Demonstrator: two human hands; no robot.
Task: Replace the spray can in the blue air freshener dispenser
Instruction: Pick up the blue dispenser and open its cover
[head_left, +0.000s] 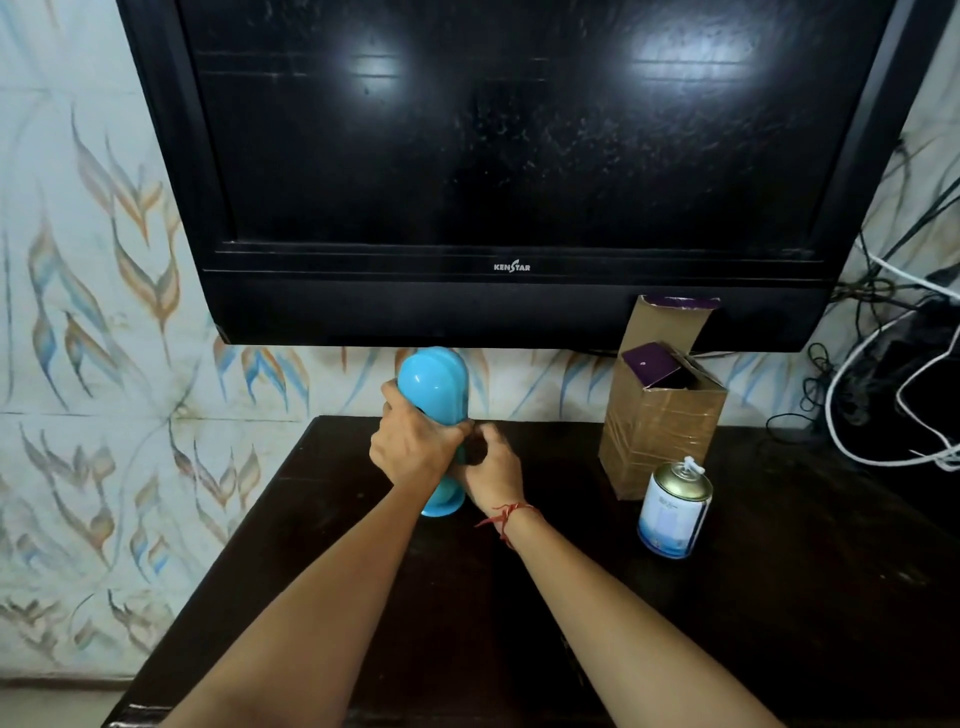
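The blue air freshener dispenser (434, 387) stands upright near the back of the dark table (779, 597). My left hand (413, 447) is wrapped around its middle from the left. My right hand (491, 467) presses against its lower right side, fingers curled at the seam; what they pinch is hidden. A white and blue spray can (674, 512) with a gold top and white nozzle stands upright on the table to the right, apart from both hands.
An open brown cardboard box (662, 426) with purple flaps stands behind the spray can. A black television (511, 171) hangs right above the dispenser. Tangled black and white cables (893, 374) lie at the far right. A patterned wall is on the left.
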